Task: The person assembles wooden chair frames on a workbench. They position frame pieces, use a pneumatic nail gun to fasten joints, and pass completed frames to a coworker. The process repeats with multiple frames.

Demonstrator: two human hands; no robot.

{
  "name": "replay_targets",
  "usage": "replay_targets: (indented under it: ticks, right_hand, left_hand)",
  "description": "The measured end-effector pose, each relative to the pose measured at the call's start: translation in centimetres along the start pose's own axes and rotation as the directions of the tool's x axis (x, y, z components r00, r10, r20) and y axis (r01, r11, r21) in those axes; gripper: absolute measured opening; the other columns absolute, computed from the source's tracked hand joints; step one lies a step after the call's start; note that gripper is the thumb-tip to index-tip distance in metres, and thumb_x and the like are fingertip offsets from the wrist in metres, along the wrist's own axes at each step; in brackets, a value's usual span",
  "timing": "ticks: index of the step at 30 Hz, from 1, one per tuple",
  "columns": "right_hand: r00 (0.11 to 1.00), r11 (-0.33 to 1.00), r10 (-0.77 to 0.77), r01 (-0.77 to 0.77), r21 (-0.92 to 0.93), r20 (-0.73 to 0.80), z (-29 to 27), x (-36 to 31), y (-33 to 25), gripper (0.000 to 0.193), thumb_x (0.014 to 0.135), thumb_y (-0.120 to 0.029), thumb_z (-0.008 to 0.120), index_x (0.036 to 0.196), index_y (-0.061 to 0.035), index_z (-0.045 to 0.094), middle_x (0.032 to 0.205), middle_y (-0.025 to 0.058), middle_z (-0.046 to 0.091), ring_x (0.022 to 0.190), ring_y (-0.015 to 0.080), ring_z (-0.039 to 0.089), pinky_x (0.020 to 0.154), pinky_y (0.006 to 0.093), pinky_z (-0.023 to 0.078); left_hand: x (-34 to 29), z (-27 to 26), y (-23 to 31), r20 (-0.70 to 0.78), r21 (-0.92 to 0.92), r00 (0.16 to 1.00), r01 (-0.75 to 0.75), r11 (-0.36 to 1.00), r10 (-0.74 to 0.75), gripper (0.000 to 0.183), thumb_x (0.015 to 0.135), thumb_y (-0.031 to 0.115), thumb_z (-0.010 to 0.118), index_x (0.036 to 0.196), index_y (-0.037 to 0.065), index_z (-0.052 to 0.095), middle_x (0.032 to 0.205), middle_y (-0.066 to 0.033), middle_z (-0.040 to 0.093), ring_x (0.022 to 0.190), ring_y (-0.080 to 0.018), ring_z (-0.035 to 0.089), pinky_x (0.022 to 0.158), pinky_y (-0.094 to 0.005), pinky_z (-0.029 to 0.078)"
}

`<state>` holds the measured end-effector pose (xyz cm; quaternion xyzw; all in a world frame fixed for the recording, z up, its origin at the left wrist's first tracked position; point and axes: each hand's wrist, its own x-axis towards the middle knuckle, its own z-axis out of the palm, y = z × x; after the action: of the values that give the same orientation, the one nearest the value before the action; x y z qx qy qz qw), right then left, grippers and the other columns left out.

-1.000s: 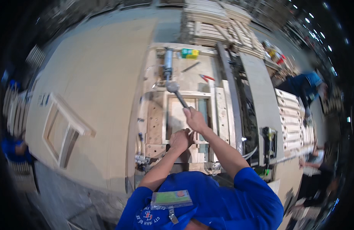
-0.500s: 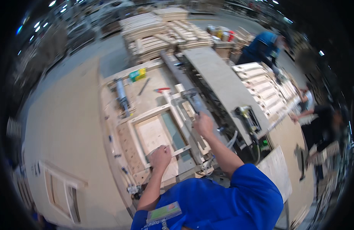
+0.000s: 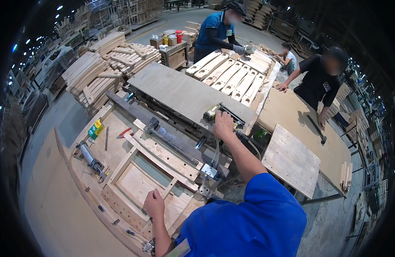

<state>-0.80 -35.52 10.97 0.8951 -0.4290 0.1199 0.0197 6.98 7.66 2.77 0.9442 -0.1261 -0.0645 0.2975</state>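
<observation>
My right hand (image 3: pixel 223 125) reaches out over the grey bench top and has its fingers around a nail gun (image 3: pixel 211 112) with an air hose. Close to my body, my left hand (image 3: pixel 154 204) is closed above the lower corner of a pale wooden frame (image 3: pixel 122 167); whatever is between its fingers is too small to make out. The frame lies in a plywood jig, against a curved rail (image 3: pixel 167 154) with holes. Beyond that rail, a hammer (image 3: pixel 174 142) rests along a dark metal bar (image 3: pixel 120 103).
Pliers (image 3: pixel 124 132), a yellow-green packet (image 3: pixel 95 129) and an air cylinder (image 3: pixel 90 158) lie on the jig. Past the grey bench (image 3: pixel 180 92) are rows of shaped wooden parts (image 3: pixel 227 75). Co-workers stand beyond; another hammer (image 3: pixel 318 130) lies on the right table.
My right hand has let go of the hammer and moved right onto the nail gun. My left hand stays closed near the frame. The view has swung to the right.
</observation>
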Motion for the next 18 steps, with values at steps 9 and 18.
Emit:
replay_targets:
  ticks: [9, 18]
  right_hand:
    - [0.945, 0.967, -0.055, -0.03, 0.254, 0.322, -2.5, 3.1, 2.0, 0.058, 0.097, -0.042, 0.069, 0.13, 0.0059, 0.065, 0.121, 0.0294, 0.073, 0.117, 0.0437, 0.07, 0.102, 0.0505, 0.054]
    - [0.771, 0.321, -0.345, -0.438, 0.839, 0.535, -11.9, -9.5, -2.6, 0.047, 0.112, -0.049, 0.055, 0.102, -0.0039, 0.066, 0.072, 0.0061, 0.065, 0.054, 0.0161, 0.065, 0.053, 0.0328, 0.057]
  left_hand:
    - [0.0, -0.1, -1.7, -0.064, -0.206, 0.997, -0.052, 0.977, 0.04, 0.027, 0.103, 0.03, 0.066, 0.104, 0.006, 0.078, 0.092, -0.0177, 0.077, 0.086, -0.0379, 0.075, 0.078, -0.0466, 0.057]
    - [-4.0, -1.5, 5.6, 0.201, -0.712, 0.974, 0.071, 0.699, 0.106, 0.021, 0.1, 0.02, 0.07, 0.108, 0.002, 0.078, 0.094, -0.0164, 0.078, 0.089, -0.0254, 0.076, 0.082, -0.0357, 0.057]
